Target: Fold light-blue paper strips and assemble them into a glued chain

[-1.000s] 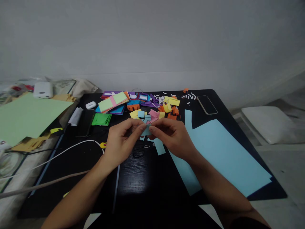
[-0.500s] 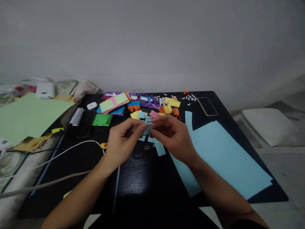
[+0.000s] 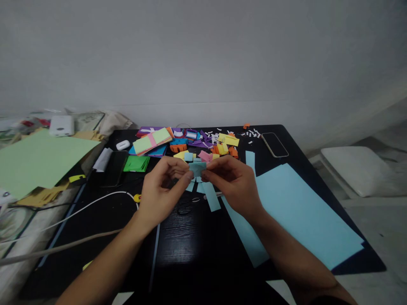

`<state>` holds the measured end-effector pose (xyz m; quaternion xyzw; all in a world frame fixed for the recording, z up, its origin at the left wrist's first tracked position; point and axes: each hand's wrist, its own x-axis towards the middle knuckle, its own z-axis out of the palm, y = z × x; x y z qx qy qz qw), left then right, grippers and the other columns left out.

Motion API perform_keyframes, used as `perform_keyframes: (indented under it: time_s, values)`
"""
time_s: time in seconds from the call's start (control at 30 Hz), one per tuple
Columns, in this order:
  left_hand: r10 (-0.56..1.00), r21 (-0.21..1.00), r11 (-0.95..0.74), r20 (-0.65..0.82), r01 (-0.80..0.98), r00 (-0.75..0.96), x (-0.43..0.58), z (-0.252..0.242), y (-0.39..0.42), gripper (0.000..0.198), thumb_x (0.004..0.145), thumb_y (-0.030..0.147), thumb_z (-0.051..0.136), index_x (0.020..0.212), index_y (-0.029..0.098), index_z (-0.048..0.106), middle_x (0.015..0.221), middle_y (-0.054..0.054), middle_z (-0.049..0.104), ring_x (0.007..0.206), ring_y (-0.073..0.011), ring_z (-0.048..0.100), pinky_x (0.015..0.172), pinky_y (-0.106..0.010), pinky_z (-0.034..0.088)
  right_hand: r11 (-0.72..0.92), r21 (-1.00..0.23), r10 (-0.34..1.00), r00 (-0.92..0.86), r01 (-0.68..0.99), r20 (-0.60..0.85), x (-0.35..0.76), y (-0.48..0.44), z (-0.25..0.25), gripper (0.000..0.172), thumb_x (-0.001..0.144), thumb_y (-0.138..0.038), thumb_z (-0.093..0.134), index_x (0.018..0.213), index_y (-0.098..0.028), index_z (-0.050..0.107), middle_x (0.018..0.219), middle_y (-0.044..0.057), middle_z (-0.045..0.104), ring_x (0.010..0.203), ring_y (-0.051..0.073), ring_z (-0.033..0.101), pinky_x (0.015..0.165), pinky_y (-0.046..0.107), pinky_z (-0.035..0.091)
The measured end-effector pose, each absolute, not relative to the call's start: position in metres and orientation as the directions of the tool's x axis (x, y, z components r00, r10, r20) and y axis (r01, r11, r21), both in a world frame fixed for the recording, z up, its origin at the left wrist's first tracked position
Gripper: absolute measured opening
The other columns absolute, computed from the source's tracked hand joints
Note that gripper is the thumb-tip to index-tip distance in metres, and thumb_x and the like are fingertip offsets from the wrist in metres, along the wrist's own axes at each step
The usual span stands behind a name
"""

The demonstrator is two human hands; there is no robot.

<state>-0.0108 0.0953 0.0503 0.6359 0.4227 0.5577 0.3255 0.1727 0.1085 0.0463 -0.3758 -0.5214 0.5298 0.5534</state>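
Between my two hands is a small light-blue piece of paper (image 3: pixel 197 169), held up above the table. My left hand (image 3: pixel 165 182) pinches its left edge between thumb and fingers. On the opposite edge, my right hand (image 3: pixel 233 182) grips it the same way. Just below lies a light-blue paper strip (image 3: pixel 211 197). Dark-handled scissors (image 3: pixel 185 207) rest on the black table, partly hidden by my left hand. Behind my fingers are folded yellow, pink and blue paper pieces (image 3: pixel 206 156).
Large light-blue sheets (image 3: pixel 295 207) cover the right of the black table (image 3: pixel 184 245). A phone (image 3: pixel 274 145) lies at the back right. Stacked coloured papers (image 3: pixel 152 142), green folded paper (image 3: pixel 136 163) and a white cable (image 3: pixel 95 199) are on the left. A white stool (image 3: pixel 352 169) stands at the right.
The light-blue piece now shows a wider face between my fingertips, and my hands are slightly farther apart. The whole view has shifted slightly.
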Motion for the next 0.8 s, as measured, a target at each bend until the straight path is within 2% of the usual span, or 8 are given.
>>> perform_keyframes:
  time_s: [0.27,0.5,0.7,0.8]
  values:
    - [0.909,0.901,-0.416,0.411,0.124,0.065,-0.013,0.052,0.096,0.02,0.086,0.011,0.078,0.098,0.02,0.064,0.082,0.003,0.07,0.07,-0.0093,0.07,0.067,-0.02,0.059,0.15,-0.972,0.95,-0.246,-0.181,0.193,0.179,0.11,0.049,0.019,0.082,-0.032,0.088,0.097,-0.024,0.08,0.089,0.001,0.078,0.082,0.017,0.074,0.078,0.033,0.065]
    - [0.873,0.864,-0.487,0.479,0.126,0.093,-0.014,0.051,0.094,0.021,0.089,0.009,0.076,0.103,0.022,0.067,0.089,0.002,0.071,0.072,-0.0097,0.072,0.068,-0.021,0.06,0.205,-0.961,0.945,-0.217,-0.188,0.244,0.177,0.106,0.049,0.01,0.085,-0.019,0.082,0.093,-0.025,0.082,0.087,0.0,0.079,0.077,0.015,0.074,0.076,0.033,0.066]
    - [0.86,0.855,-0.503,0.482,0.126,0.166,-0.022,0.045,0.093,0.016,0.095,0.011,0.071,0.105,0.023,0.074,0.092,-0.002,0.072,0.075,-0.0131,0.071,0.068,-0.026,0.059,0.342,-0.923,0.907,-0.195,-0.177,0.374,0.177,0.104,0.048,0.014,0.089,-0.015,0.078,0.094,-0.027,0.084,0.092,0.001,0.076,0.08,0.015,0.073,0.076,0.031,0.066]
    - [0.858,0.857,-0.502,0.475,0.12,0.195,-0.022,0.048,0.092,0.015,0.096,0.012,0.068,0.1,0.024,0.076,0.09,-0.003,0.071,0.076,-0.0156,0.071,0.067,-0.03,0.059,0.351,-0.925,0.907,-0.193,-0.149,0.375,0.179,0.102,0.05,0.016,0.089,-0.015,0.077,0.092,-0.029,0.084,0.096,0.002,0.075,0.085,0.017,0.074,0.076,0.032,0.066]
